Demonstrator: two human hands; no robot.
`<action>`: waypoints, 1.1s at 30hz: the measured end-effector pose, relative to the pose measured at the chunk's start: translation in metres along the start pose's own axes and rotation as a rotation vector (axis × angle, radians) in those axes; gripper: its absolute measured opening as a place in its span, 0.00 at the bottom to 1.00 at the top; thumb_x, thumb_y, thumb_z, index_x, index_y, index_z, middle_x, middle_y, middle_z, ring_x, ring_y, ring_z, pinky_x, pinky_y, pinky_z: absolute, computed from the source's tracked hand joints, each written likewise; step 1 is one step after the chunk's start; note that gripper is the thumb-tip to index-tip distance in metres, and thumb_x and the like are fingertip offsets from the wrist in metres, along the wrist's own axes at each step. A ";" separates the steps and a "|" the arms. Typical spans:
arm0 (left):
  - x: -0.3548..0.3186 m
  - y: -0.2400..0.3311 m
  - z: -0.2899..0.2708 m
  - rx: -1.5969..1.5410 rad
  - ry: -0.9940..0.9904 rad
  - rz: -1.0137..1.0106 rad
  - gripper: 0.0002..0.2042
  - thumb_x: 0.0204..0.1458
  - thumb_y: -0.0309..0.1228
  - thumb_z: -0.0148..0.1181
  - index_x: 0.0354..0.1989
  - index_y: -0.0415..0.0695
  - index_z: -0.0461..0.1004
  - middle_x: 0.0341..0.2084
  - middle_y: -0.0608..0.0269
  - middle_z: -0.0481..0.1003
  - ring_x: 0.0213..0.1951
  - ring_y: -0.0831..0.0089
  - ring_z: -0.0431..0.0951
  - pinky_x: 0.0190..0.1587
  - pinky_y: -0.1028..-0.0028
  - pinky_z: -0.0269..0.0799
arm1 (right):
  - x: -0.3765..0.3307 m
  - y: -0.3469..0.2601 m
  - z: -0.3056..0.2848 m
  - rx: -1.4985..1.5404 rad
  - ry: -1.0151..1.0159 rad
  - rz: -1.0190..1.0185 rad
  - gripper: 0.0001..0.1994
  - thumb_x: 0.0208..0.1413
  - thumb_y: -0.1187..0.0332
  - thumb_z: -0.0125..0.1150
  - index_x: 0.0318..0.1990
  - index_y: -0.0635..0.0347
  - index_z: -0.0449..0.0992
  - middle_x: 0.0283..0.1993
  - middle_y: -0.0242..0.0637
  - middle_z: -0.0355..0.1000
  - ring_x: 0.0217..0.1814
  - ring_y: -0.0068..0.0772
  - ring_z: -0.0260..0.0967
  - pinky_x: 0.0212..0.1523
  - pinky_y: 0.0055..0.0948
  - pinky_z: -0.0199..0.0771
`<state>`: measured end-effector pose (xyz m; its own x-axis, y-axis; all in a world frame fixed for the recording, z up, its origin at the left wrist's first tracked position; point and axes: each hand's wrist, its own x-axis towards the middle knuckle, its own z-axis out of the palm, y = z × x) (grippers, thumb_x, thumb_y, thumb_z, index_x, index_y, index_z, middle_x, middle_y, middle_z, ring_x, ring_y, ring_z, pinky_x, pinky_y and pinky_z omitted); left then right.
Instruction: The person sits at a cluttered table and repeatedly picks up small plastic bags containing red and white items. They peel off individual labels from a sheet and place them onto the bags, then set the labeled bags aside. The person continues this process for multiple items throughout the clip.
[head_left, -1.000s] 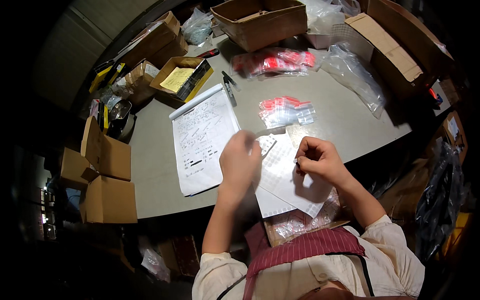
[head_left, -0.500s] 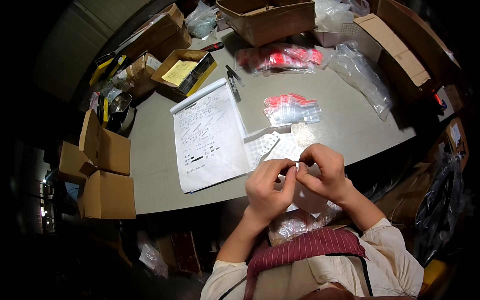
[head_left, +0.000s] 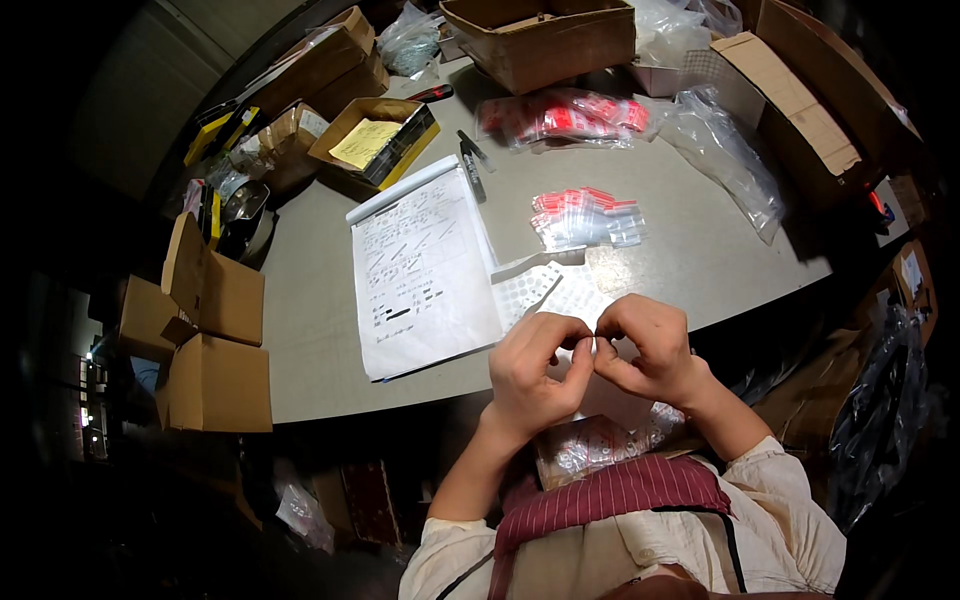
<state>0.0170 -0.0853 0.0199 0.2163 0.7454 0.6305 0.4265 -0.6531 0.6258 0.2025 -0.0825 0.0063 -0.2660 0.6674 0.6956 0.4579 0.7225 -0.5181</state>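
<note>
My left hand (head_left: 535,368) and my right hand (head_left: 645,348) meet fingertip to fingertip above the table's near edge, pinching something very small between them; it is too small to make out. Just behind them lies a white sheet of small round stickers (head_left: 535,290). To its left lies a large white paper with printed drawings and text (head_left: 420,270). A clear bag of small parts (head_left: 600,440) rests on my lap below the hands.
A pile of small red-topped zip bags (head_left: 585,215) lies behind the sticker sheet, with more (head_left: 560,115) farther back. Cardboard boxes (head_left: 535,40) ring the grey table (head_left: 700,250). Cutters (head_left: 470,165) lie by the paper. More boxes (head_left: 215,330) stand at left.
My left hand left the printed paper and came back to meet my right hand. Both hands drew nearer to me, off the sticker sheet, fingertips now joined.
</note>
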 end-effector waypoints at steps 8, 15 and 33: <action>0.003 -0.006 -0.004 -0.008 -0.043 0.074 0.06 0.43 0.22 0.67 0.30 0.42 0.78 0.24 0.62 0.78 0.24 0.65 0.75 0.26 0.69 0.69 | 0.001 0.002 0.000 0.118 -0.032 -0.001 0.07 0.42 0.77 0.67 0.30 0.59 0.75 0.25 0.36 0.70 0.24 0.40 0.70 0.25 0.35 0.70; -0.005 -0.004 -0.002 -0.203 -0.055 -0.098 0.05 0.43 0.21 0.65 0.30 0.40 0.79 0.24 0.62 0.77 0.24 0.71 0.74 0.27 0.73 0.69 | -0.002 0.000 -0.006 0.309 -0.128 0.120 0.06 0.45 0.79 0.65 0.32 0.65 0.75 0.27 0.40 0.73 0.26 0.34 0.72 0.29 0.29 0.71; -0.007 0.004 0.003 0.076 0.115 0.023 0.09 0.40 0.15 0.65 0.29 0.40 0.75 0.23 0.58 0.75 0.25 0.63 0.75 0.29 0.68 0.71 | 0.005 -0.012 -0.008 0.187 -0.080 0.166 0.06 0.49 0.75 0.67 0.36 0.60 0.79 0.29 0.38 0.75 0.27 0.36 0.74 0.28 0.32 0.74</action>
<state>0.0203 -0.0932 0.0165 0.1268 0.7074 0.6953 0.4888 -0.6545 0.5768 0.2026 -0.0893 0.0203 -0.2705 0.7862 0.5556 0.3379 0.6179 -0.7099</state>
